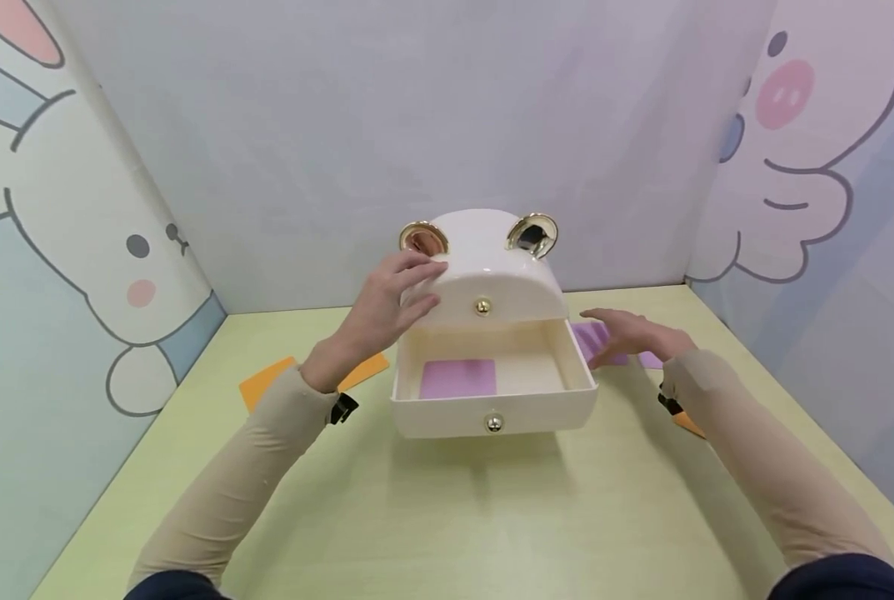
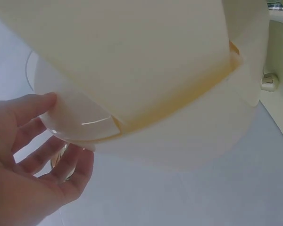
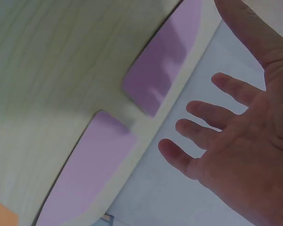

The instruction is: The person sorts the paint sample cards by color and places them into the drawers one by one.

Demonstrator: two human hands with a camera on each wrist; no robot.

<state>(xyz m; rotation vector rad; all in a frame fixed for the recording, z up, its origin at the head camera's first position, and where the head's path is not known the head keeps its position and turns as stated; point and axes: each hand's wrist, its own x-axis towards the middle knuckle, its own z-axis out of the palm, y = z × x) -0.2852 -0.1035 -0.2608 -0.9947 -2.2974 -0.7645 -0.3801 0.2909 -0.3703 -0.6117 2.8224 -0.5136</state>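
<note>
Both hands open: left hand [image 1: 387,304] touches the box [image 1: 484,275]; right hand [image 1: 630,333] hovers empty.

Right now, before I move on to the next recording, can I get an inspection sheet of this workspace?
Surface: pale green table, wood-grain look.
Job's things: cream drawer box with gold ears; lower drawer pulled open, one purple card lying flat inside.
Clutter: purple cards on the table right of the box; orange cards left of it, another orange edge by the right sleeve.
Hands: left hand rests on the box's top left side; right hand is spread flat over the purple cards, contact unclear.
Cables: nothing seen.
Surroundings: cartoon-animal wall panels on both sides.
</note>
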